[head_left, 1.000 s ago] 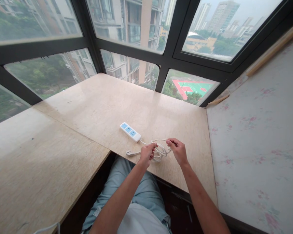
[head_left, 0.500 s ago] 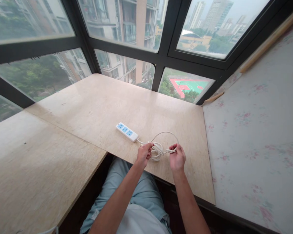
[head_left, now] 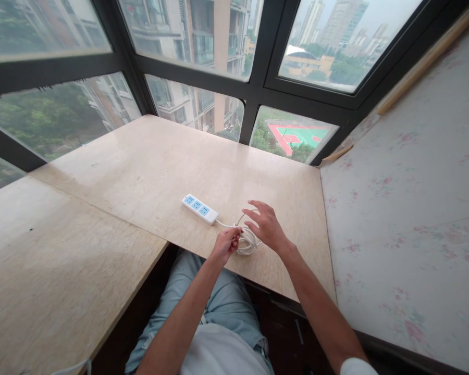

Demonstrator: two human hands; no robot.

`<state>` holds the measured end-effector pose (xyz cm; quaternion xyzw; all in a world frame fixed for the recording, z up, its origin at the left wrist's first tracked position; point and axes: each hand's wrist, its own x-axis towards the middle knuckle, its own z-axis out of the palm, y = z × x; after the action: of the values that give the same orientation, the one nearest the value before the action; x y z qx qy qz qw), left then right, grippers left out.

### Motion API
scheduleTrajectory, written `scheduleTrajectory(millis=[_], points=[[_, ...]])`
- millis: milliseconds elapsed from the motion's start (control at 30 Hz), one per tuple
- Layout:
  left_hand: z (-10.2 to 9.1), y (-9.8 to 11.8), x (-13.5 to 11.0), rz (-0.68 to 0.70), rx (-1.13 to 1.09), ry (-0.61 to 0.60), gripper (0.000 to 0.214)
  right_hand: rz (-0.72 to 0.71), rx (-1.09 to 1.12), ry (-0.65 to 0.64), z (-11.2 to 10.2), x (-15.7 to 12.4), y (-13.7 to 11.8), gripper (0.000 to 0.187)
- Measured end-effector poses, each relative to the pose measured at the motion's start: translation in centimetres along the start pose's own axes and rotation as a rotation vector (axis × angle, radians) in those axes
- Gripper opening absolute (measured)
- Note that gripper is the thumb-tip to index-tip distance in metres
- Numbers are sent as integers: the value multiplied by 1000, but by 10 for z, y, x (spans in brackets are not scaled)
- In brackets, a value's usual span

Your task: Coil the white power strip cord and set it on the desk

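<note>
A white power strip [head_left: 200, 209] with blue socket faces lies on the beige stone counter [head_left: 148, 172]. Its white cord [head_left: 248, 242] is gathered in loose coils at the strip's right end. My left hand [head_left: 227, 244] is closed on the left side of the coils, thumb and fingers pinching the cord. Over the coils hovers my right hand [head_left: 266, 225], its fingers spread and pointing left. A loop of cord rises just behind the right fingers and is partly hidden by them; whether they touch it I cannot tell.
Dark-framed windows [head_left: 254, 99] border the counter's far side. A wall with floral paper [head_left: 394, 229] stands on the right. Another white cable [head_left: 76, 367] shows at the lower left edge. The counter's front edge has a corner near my lap.
My right hand has let go of the cord on the right, opened, and moved up and left over the coils. My left hand keeps its hold. The view has shifted slightly.
</note>
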<state>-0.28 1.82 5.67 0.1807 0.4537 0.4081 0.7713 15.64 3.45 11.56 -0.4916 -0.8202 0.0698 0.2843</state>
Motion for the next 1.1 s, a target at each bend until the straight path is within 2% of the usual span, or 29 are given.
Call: scheduleTrajectory(millis=[67,167,233,267,333,400,500,600,767,833,933,1100], points=[[0,1,0,-7,-3,-1,32,-93,-108,-167,11,20,7,22],[-1,2,0,-29,-8,-24,32,-153,-186,-376,26,41,22,11],[-2,3,-1,-41,-18,-35,32,-172,-177,-426,29,46,31,15],[-2,3,-2,-43,-28,-33,31,-175,-155,-411,27,47,34,16],[-1,3,-4,-42,-53,-21,30,-148,-89,-320,21,43,40,15],[0,3,-5,-38,-72,-15,29,-61,-22,-171,13,34,45,13],[2,4,-5,-36,-73,-25,29,156,76,119,6,15,50,13],[1,4,-3,-25,-72,-26,30,371,241,403,9,-4,55,19],[-4,2,-1,-17,-65,-13,31,773,729,910,18,-28,73,26],[-5,2,0,-11,-60,-17,32,815,974,991,17,-35,80,24],[-4,3,3,1,-57,-26,32,809,1264,996,16,-44,86,20],[-1,12,7,4,-57,-85,34,879,1523,991,22,-57,87,14]])
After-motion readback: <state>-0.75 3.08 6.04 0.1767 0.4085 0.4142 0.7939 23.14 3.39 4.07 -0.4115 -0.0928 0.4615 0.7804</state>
